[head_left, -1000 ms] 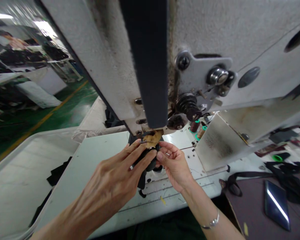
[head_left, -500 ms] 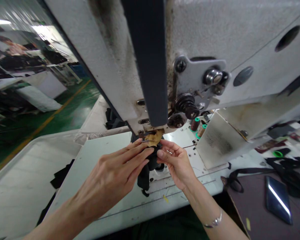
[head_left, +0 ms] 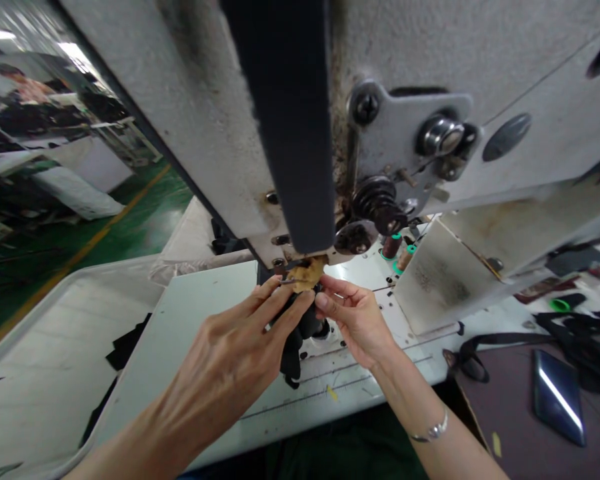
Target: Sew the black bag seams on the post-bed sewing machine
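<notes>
Fabric (head_left: 291,359), black, lies just below the sewing machine head (head_left: 205,133), the left hand (head_left: 245,340) spread with fingertips on it, the right hand (head_left: 357,323) seemingly pinching its edge, apparently a positioning step whose next move calls for steady, even guidance.

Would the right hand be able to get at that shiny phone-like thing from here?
Probably yes: the phone-like thing lies uncovered on the brown surface, on that hand's own side. The right hand is at the black fabric, though, so it would likely have to come away first.
</notes>
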The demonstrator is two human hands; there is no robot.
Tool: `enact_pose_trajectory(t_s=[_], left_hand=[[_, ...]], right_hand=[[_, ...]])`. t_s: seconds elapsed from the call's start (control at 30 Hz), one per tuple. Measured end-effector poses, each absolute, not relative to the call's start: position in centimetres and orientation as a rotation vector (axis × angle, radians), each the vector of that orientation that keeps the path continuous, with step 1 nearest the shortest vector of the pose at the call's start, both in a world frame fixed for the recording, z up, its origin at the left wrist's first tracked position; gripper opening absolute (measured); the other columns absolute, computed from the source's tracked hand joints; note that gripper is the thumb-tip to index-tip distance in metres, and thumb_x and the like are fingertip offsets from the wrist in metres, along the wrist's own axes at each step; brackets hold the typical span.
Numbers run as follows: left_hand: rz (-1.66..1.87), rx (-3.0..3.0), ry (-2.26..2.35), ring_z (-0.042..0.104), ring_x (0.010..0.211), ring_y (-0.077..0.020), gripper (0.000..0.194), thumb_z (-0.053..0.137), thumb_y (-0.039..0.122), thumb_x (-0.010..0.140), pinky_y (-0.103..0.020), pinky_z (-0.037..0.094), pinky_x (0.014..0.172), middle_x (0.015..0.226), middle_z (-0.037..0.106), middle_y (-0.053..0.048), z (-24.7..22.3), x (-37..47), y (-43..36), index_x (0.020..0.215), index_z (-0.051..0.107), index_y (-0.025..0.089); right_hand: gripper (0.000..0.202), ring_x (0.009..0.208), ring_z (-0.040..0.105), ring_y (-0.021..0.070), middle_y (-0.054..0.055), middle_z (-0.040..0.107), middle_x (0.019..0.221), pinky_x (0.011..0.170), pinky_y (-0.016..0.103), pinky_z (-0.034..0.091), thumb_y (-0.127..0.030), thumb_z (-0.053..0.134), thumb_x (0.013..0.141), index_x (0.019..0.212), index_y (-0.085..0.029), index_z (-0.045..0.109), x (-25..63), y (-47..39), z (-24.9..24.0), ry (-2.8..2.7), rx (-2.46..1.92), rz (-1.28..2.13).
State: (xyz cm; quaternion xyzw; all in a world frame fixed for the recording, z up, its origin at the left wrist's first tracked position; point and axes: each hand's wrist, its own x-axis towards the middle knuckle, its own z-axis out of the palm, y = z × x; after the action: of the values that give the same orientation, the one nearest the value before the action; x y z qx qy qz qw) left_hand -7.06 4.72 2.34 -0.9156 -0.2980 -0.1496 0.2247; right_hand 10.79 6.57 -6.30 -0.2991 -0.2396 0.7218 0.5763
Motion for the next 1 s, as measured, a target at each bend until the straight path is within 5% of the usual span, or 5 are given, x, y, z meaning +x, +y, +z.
enact_pose_trajectory(t_s=[0.13, 0.33, 0.8, 1.0], left_hand=[[-0.335, -2.52, -0.879, 0.068, 0.116, -0.0333, 0.049, 0.048, -0.004, 0.087, -0.047, 0.065, 0.088, 0.132, 0.066, -0.018, 2.3, -7.2, 4.4, 0.133, 0.06, 0.008], [-0.504, -2.585, -0.963, 0.067, 0.118, -0.0251, 0.035, 0.058, 0.014, 0.095, -0.04, 0.061, 0.099, 0.129, 0.07, -0.009, 2.2, -7.5, 4.4, 0.13, 0.06, 0.011], [-0.182, -2.496, -0.961, 0.064, 0.121, -0.0358, 0.048, 0.035, -0.002, 0.087, -0.047, 0.067, 0.081, 0.137, 0.06, -0.024, 1.9, -5.7, 2.8, 0.128, 0.06, 0.0], [-0.42, -2.609, -1.133, 0.072, 0.108, -0.027, 0.038, 0.049, 0.018, 0.096, -0.04, 0.065, 0.083, 0.131, 0.068, -0.01, 3.3, -7.5, 3.8, 0.133, 0.059, 0.017]], right_hand=[[0.042, 0.067, 0.059, 0.0073, 0.001, 0.073, 0.086, 0.066, 0.021, 0.049, -0.022, 0.092, 0.062, 0.102, -0.019, 0.08, 10.8, 6.6, -5.4, -0.562, -0.712, 1.698], [0.042, 0.065, 0.056, 0.0065, 0.0, 0.072, 0.083, 0.06, 0.019, 0.043, -0.02, 0.093, 0.057, 0.097, -0.019, 0.08, 10.4, 6.7, -4.9, -0.504, -0.78, 1.667], [0.041, 0.076, 0.059, 0.0106, 0.0, 0.069, 0.081, 0.075, 0.024, 0.046, -0.017, 0.089, 0.059, 0.099, -0.019, 0.08, 11.1, 6.9, -5.0, -0.581, -0.751, 1.692], [0.033, 0.103, 0.056, 0.0178, 0.002, 0.065, 0.11, 0.091, 0.029, 0.044, -0.022, 0.079, 0.071, 0.104, -0.026, 0.077, 9.7, 5.6, -4.9, -0.751, -0.868, 1.348]])
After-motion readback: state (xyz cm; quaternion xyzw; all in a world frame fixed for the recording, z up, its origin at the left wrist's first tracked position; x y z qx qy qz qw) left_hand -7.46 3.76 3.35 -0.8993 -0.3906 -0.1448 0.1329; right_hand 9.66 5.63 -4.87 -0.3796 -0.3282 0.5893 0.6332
